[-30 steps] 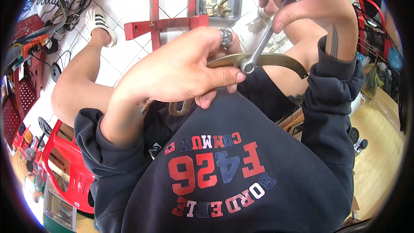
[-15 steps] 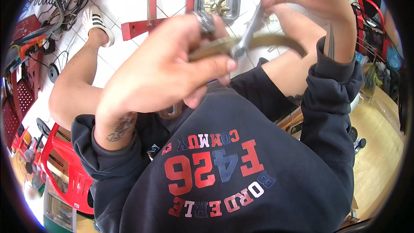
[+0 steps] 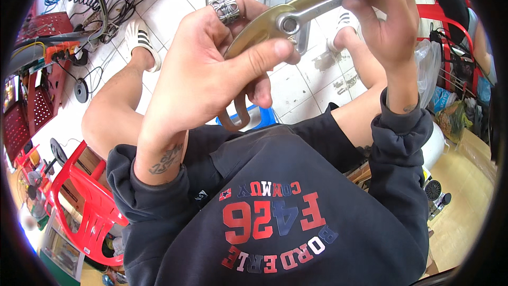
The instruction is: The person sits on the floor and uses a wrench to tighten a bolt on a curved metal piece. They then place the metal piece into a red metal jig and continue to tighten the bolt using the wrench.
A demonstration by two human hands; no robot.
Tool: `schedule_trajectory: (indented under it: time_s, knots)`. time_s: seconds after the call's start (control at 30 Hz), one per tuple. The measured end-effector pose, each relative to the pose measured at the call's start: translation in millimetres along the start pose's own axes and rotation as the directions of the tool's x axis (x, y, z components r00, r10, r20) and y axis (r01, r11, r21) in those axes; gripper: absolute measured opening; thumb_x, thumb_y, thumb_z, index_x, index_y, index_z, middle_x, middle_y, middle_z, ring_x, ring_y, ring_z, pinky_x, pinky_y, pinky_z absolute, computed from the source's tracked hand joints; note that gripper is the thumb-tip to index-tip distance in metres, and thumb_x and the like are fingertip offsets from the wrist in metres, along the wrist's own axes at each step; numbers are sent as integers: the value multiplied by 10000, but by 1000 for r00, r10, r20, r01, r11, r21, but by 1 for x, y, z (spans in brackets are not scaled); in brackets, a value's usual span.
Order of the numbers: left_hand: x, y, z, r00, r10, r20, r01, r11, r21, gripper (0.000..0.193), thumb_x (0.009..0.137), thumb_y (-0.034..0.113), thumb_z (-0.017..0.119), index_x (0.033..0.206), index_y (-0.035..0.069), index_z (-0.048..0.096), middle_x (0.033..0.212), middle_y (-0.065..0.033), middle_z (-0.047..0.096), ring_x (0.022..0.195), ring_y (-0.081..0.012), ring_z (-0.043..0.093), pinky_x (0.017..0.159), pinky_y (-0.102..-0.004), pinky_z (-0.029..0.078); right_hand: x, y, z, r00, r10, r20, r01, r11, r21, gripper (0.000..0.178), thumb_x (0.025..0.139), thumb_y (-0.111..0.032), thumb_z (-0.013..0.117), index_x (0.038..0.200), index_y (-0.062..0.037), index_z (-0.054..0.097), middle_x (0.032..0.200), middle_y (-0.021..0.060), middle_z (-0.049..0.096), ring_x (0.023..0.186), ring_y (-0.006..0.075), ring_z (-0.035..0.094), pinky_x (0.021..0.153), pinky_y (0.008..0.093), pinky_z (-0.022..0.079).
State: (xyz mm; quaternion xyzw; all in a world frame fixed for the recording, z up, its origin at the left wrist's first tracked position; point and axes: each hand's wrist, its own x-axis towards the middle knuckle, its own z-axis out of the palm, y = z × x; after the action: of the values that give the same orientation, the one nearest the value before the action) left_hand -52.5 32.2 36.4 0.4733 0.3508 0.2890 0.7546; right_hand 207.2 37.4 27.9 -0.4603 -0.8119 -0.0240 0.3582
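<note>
Wrench (image 3: 321, 7) has swung from one toward two o'clock, suggesting a turning stroke; the left hand (image 3: 203, 71) clamps the curved metal part (image 3: 257, 28) at twelve o'clock, the right hand (image 3: 390, 21) pinching the wrench's far end.

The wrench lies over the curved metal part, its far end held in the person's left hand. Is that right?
Not quite: the far end of the wrench is in the person's right hand, as the head view shows. It does lie over the curved metal part.
</note>
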Motion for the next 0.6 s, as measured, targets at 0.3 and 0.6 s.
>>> schedule_trajectory:
  time_s: [0.3, 0.6]
  knots:
    - [-3, 7, 0, 1000, 3, -22, -5, 995, -103, 251, 902, 110, 686, 1032, -58, 553, 878, -192, 697, 458, -111, 580, 420, -206, 463, 5, -23, 11, 981, -183, -60, 168, 965, -199, 627, 578, -274, 923, 1098, -68, 641, 1052, 73, 600, 1012, 240, 571, 845, 338, 474]
    - [0, -2, 4, 991, 70, -118, -97, 965, -245, 254, 928, 122, 654, 1055, -61, 534, 905, -203, 694, 455, -121, 571, 434, -226, 470, -6, -18, 42, 983, 37, -177, -23, 997, 78, 356, 688, -118, 854, 953, -95, 617, 910, 25, 661, 802, 208, 586, 719, 325, 443]
